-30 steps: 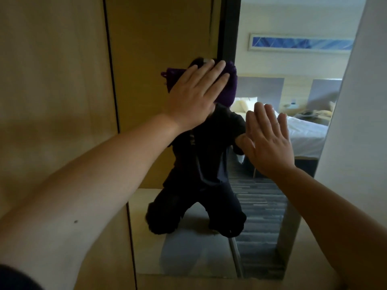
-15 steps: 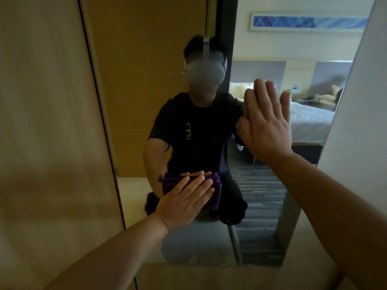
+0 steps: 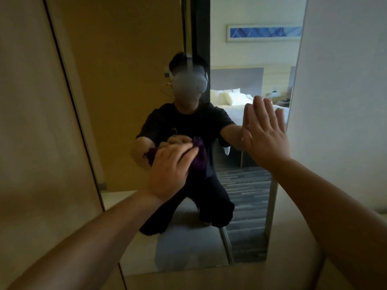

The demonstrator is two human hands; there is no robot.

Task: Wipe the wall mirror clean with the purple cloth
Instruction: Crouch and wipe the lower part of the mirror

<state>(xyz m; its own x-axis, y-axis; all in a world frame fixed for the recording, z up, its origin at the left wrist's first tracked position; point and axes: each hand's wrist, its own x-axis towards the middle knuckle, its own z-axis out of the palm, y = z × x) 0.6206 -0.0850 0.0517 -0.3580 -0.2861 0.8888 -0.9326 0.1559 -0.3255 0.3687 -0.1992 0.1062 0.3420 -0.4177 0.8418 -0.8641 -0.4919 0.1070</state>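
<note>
The fingers [image 3: 184, 149] of the left hand [image 3: 169, 172] are closed together and curled over the purple cloth [image 3: 199, 160], which is pressed against the glass of the wall mirror [image 3: 129, 80] at about the middle of its height. Only a bunched fold of the cloth is seen past the fingertips, to their right; the rest is hidden under the palm. Whether the thumb is tucked beneath the fabric cannot be told from this angle. The bare left forearm is stretched up toward the mirror from the lower left corner.

The fingers [image 3: 263, 114] of the right hand [image 3: 263, 137] are held straight and close together, and the palm is laid flat against the glass near the mirror's right edge, higher than the cloth and well apart from it. Nothing is held in that hand. The right forearm is extended from the lower right.

In the mirror a kneeling person in dark clothing is reflected, with a bed [image 3: 234, 99] and a striped carpet [image 3: 243, 185] behind. The mirror is bordered on its left by a pale wood panel [image 3: 37, 122] and on its right by a white wall [image 3: 343, 101]. A framed blue picture [image 3: 263, 32] is reflected near the mirror's top right.
</note>
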